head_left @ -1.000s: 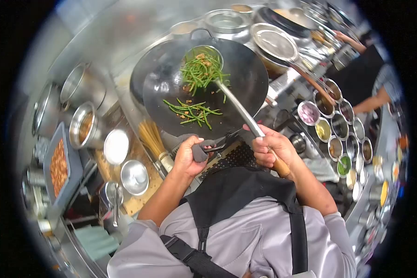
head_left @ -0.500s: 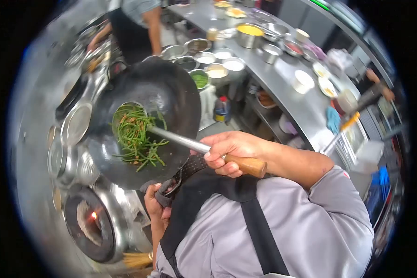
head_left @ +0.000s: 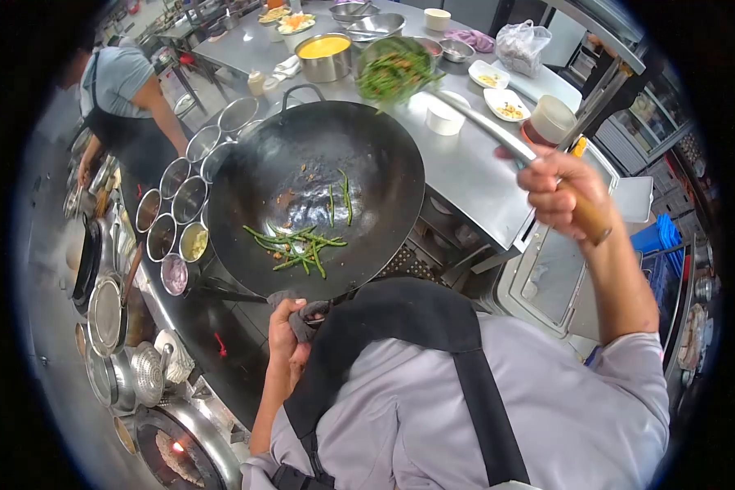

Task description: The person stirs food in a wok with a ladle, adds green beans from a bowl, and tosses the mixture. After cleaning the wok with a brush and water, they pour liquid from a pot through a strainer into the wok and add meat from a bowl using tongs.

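Note:
My right hand [head_left: 567,196] grips the wooden handle of a long metal ladle [head_left: 482,122]. Its bowl, blurred by motion, is heaped with green beans [head_left: 396,73] and hangs over the steel counter, beyond the wok's upper right rim. My left hand [head_left: 290,331] is closed around a grey cloth [head_left: 306,318] at the near edge of the large black wok [head_left: 367,147]. Several loose beans [head_left: 298,245] and small brown bits lie inside the wok, mostly in its lower part.
On the steel counter [head_left: 482,196] stand a white bowl [head_left: 445,114], a pot of yellow liquid [head_left: 324,55] and white dishes [head_left: 506,104]. Round metal containers [head_left: 189,198] line the wok's left. A co-worker [head_left: 126,98] bends at the upper left. A burner [head_left: 175,449] glows at the lower left.
The ladle and most of the beans have risen out of the wok to the upper right. My body has turned towards the counter, with the wok swung away from the burner. Several beans stay in the wok.

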Tool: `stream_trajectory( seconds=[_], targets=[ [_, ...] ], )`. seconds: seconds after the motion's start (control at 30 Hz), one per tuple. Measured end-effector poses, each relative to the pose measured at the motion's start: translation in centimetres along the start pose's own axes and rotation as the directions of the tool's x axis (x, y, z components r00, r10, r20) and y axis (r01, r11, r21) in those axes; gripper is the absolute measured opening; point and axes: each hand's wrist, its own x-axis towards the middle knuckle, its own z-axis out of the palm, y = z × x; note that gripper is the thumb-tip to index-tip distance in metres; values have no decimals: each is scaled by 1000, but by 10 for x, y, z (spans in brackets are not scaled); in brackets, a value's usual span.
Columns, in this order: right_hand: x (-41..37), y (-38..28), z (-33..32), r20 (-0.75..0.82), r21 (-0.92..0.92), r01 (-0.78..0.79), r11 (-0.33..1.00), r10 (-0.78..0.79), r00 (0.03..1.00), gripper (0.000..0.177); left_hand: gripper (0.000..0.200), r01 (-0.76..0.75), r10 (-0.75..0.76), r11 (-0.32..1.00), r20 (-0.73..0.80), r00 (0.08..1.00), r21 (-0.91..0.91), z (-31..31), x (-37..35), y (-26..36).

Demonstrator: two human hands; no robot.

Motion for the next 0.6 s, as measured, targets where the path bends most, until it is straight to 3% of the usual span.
stream_trajectory(
  seconds=[0.03, 0.1, 0.17, 0.2, 0.27, 0.3, 0.37, 0.43, 0.47, 0.57, 0.6],
  targets=[
    [1, -19, -16, -42, -55, 28, 998, -31, 999, 33, 10, -39, 41, 998, -40, 998, 43, 16, 2, -3],
    [8, -48, -32, -280, -219, 50, 974, -112, 953, 39, 10, -75, 81, 994, -76, 994, 83, 39, 8, -7],
    [24, -66, -61, -444, -397, -38, 917, -156, 882, 33, 9, -123, 128, 989, -61, 990, 81, 56, 15, -14],
    [34, -72, -81, -445, -393, -42, 919, -150, 883, 33, 9, -121, 126, 989, -66, 990, 83, 62, 19, -17],
    [55, -73, -125, -472, -605, -194, 772, -152, 869, 29, 9, -186, 206, 966, -96, 974, 180, 72, 24, -21],
    [64, -66, -146, -475, -598, -200, 776, -142, 869, 29, 9, -180, 201, 966, -105, 974, 185, 75, 26, -23],
    [80, -52, -178, -427, -857, -324, 401, -197, 883, 28, 10, -189, 202, 972, -85, 976, 138, 80, 31, -27],
    [75, -29, -177, -425, -892, -352, 284, -257, 868, 28, 10, -167, 186, 973, -105, 977, 161, 92, 29, -28],
    [71, -23, -180, -408, -906, -351, 238, -262, 875, 39, 10, -150, 173, 972, -117, 978, 181, 97, 28, -29],
    [62, -2, -190, -397, -918, -375, 132, -305, 865, 51, 11, -185, 219, 952, -117, 969, 245, 101, 29, -32],
    [65, 15, -219, -301, -943, -333, -14, -388, 871, 60, 11, -184, 219, 951, -121, 968, 248, 96, 32, -33]
  ],
)
